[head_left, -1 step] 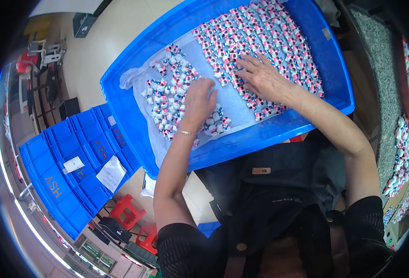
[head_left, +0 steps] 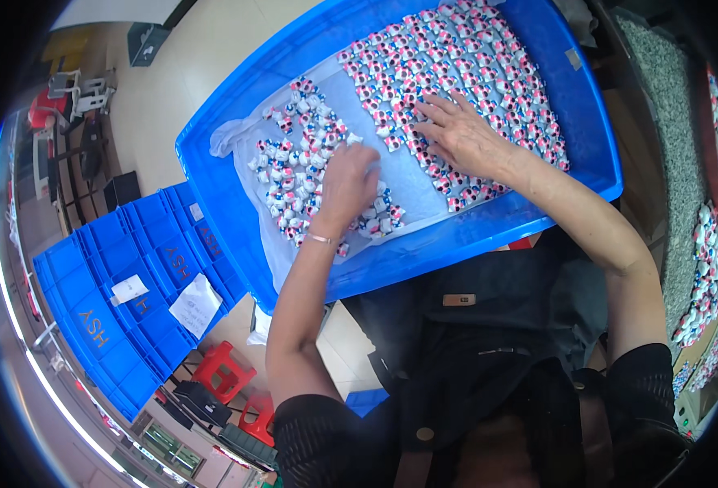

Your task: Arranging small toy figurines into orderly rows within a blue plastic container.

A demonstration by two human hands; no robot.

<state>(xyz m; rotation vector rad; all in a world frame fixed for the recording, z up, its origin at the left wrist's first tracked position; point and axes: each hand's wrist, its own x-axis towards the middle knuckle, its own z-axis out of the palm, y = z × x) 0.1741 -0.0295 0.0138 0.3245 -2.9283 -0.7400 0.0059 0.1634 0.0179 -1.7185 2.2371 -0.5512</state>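
Inside a large blue tray [head_left: 424, 264] lies white plastic sheeting [head_left: 412, 183]. Small painted figures, white with pink, blue and dark patches, cover it: a jumbled heap [head_left: 290, 175] on the left, and close, orderly rows [head_left: 456, 65] on the right. My left hand [head_left: 349, 189], its fingers curled, is at the right edge of the heap; a white piece shows by its fingertips, but whether they grip it is hidden. Over the left part of the rows rests my right hand [head_left: 464, 140], fingers spread, touching or just above the figures. Bare sheeting lies between the hands.
Stacked blue crates [head_left: 139, 285] with paper sheets stand left of the tray. Red stools [head_left: 222, 372] are below them. At the far right, more figures [head_left: 713, 252] lie beyond a grey speckled surface [head_left: 672, 138].
My left hand has shifted slightly toward me, uncovering a white piece by its fingertips. My right hand stays in place.
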